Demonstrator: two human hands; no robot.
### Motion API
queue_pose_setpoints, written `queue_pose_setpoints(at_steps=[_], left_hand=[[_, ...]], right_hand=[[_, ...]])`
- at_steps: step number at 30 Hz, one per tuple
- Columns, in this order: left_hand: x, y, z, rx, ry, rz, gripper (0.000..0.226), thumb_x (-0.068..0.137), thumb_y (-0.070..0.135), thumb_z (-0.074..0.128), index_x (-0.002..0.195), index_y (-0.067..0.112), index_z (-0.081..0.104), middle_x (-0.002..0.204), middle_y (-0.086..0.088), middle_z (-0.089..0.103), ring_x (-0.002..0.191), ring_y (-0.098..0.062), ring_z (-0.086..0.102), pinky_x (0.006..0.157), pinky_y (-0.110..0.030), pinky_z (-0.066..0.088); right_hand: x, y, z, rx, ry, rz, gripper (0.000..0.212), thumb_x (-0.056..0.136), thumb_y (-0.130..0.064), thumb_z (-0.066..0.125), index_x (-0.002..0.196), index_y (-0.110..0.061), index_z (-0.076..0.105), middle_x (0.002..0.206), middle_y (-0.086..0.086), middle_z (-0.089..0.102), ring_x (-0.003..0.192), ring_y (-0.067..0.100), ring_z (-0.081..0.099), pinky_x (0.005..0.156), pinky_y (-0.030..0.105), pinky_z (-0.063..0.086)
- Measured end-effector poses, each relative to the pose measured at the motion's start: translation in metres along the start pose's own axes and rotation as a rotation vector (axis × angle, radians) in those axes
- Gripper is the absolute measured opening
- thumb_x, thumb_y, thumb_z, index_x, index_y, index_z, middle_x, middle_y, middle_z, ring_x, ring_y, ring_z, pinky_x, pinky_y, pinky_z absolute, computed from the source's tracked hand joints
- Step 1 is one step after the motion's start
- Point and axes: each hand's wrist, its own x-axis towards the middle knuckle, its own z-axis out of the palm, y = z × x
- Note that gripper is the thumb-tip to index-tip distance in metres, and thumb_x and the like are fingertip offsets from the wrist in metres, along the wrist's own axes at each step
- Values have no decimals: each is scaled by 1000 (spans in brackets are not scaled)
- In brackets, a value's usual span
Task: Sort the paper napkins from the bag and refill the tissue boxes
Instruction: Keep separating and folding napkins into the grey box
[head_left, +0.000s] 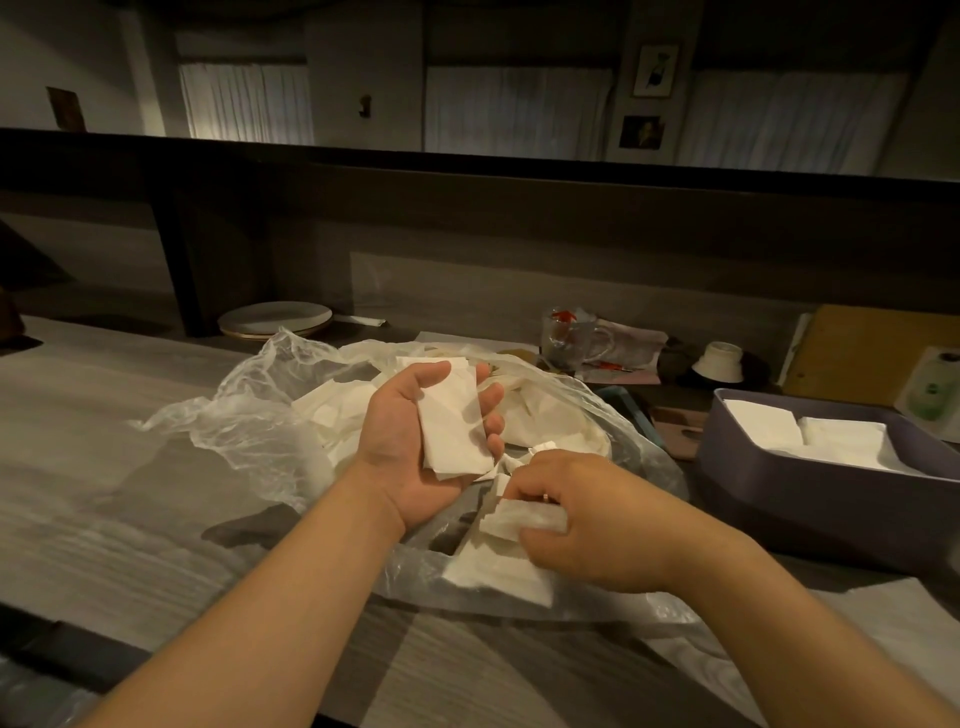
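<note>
Dim room, warm low light. Grey wood-grain counter (130, 467) in foreground. Dark raised ledge (467, 166) runs full width behind it, dark upright post (179, 270) below at left. Far wall holds three windows with pale pleated curtains (244, 104), brightest glow at left one. Two small framed pictures (655, 70) hang stacked between middle and right windows. Small brownish plaque (66, 107) on left wall.

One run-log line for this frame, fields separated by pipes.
left hand: holds folded napkin stack | right hand: pinches napkin over plastic bag | tissue box: partly filled
</note>
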Motion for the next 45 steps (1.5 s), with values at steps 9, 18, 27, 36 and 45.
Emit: queue_pose_setpoints(at_steps=[9,18,27,36,45], left_hand=[[-6,-1,5,48,-3,-50,58,81,34,61,134,10,63,109,-15,69,90,-26,59,89,-38,47],[-7,-4,10,17,42,-17,46,88,32,57,126,7,65,110,-18,69,107,-28,56,120,-46,30],[-6,-4,10,45,64,-13,51,77,33,61,122,10,66,106,-17,69,101,-28,53,111,-42,36],[-8,-3,11,61,24,-19,50,85,32,57,129,8,62,100,-16,67,80,-25,56,79,-35,44],[-5,-3,8,60,25,-7,48,86,32,57,127,8,63,98,-15,67,77,-24,57,71,-33,46]], right_hand=[[-5,3,-13,417,253,70,18,93,-30,73,101,-45,67,104,-23,66,96,3,64,71,16,55],[-2,10,-8,264,334,95,27,92,-35,73,104,-48,53,111,-25,59,103,2,59,82,18,52],[-2,9,-8,110,250,63,20,87,-49,74,96,-51,56,110,-32,49,99,0,54,83,14,49],[-3,7,-9,142,150,-10,11,91,-50,69,95,-41,74,107,-24,56,101,-1,54,89,21,49],[-3,2,-4,171,52,14,25,87,-44,77,108,-50,66,116,-28,58,110,-2,56,96,26,52]])
